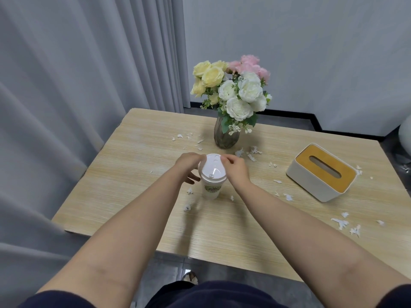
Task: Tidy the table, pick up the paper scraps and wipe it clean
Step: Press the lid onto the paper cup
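A white paper cup (212, 187) with a white plastic lid (213, 166) stands in the middle of the wooden table (124, 196). My left hand (188, 166) grips the cup's upper left side, thumb on the near side. My right hand (235, 168) pinches the lid's far right rim. White paper scraps lie scattered about: left of the vase (180, 136), right of the vase (252, 153), near the cup (189, 191) and by the right edge (341, 223).
A glass vase (225, 137) of white, yellow and pink flowers stands just behind the cup. A white tissue box (321, 172) with a wooden top sits at the right. Grey curtains hang to the left; a wall lies behind.
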